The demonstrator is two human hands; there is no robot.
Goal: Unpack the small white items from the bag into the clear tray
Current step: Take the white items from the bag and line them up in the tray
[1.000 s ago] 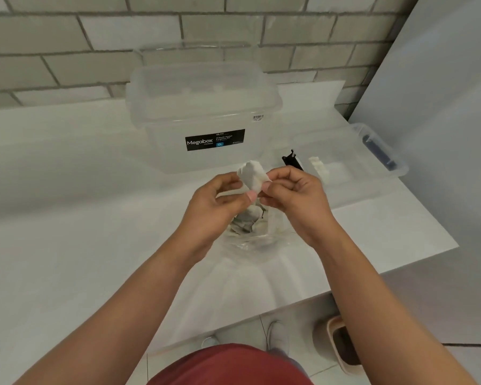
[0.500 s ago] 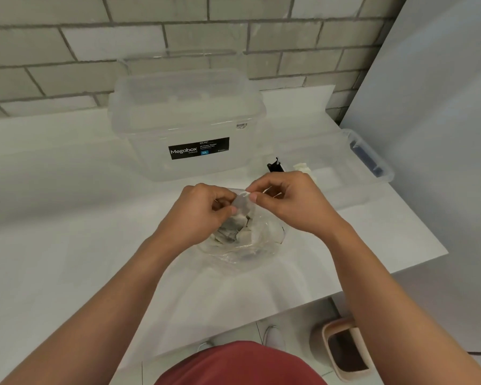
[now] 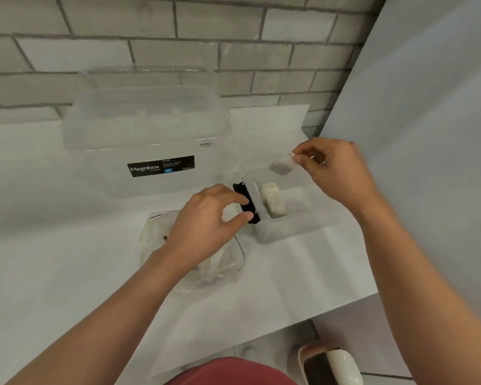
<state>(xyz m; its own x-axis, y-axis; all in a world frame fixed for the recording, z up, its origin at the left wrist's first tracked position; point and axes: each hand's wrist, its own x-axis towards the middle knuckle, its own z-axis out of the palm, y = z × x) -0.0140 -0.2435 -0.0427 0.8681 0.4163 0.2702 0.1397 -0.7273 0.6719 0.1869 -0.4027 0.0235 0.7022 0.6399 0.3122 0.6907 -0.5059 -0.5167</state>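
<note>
The fingers (image 3: 307, 152) of our right hand (image 3: 333, 173) pinch a small white item (image 3: 281, 165), a flat pale sachet, greyish lower down, held above the clear tray (image 3: 295, 232). More white items (image 3: 272, 200) stand in a row inside it. Our left hand (image 3: 206, 223) hovers over the bag (image 3: 189, 273) on the surface (image 3: 67, 273), fingers loosely curled and holding nothing, just beside the tray's black latch (image 3: 247, 207).
</note>
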